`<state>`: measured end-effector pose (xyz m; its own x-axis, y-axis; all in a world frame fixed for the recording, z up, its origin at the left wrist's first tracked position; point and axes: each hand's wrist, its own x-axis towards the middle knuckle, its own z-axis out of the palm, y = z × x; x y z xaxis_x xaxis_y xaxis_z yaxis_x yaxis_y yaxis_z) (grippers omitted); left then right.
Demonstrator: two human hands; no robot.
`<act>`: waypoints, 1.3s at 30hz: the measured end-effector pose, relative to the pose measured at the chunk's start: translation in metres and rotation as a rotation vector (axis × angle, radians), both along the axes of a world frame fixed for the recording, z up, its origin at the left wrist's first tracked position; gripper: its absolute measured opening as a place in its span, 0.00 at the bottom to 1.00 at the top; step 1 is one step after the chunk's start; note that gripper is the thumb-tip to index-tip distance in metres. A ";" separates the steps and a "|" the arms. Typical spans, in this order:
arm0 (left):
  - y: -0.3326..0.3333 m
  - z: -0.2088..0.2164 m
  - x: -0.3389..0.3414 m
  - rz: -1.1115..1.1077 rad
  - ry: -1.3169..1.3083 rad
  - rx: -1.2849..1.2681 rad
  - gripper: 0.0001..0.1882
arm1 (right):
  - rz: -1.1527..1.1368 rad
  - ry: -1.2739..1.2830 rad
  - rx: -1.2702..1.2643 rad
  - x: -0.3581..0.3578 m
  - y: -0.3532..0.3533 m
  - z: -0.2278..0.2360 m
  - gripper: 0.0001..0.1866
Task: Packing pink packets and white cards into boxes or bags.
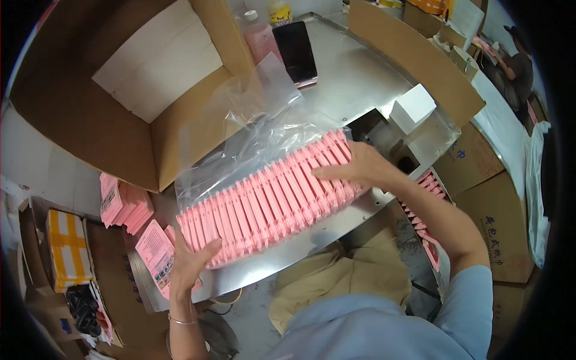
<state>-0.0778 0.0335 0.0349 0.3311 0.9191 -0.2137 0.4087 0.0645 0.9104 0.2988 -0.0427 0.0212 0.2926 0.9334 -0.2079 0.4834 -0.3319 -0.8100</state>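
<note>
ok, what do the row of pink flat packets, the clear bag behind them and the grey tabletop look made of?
Row of pink flat packets: likely matte printed card, with crisp straight edges. Clear crinkled bag: thin glossy plastic film, see-through and wrinkled. Grey tabletop: probably brushed sheet metal, with a dull sheen and soft reflections.

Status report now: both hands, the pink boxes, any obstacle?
Left hand and right hand press the row of pink boxes at both ends. Clear plastic bag lies behind. Nothing between.
</note>
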 end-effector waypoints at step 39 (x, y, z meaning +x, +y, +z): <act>-0.030 -0.088 -0.003 0.472 0.126 0.901 0.09 | -0.278 -0.318 0.786 0.008 -0.021 -0.062 0.13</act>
<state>-0.0808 0.0036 -0.0535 -0.0828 0.7861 0.6125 0.6146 -0.4435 0.6524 0.3070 -0.0639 -0.0406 0.4644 0.6586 0.5922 0.7090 0.1243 -0.6942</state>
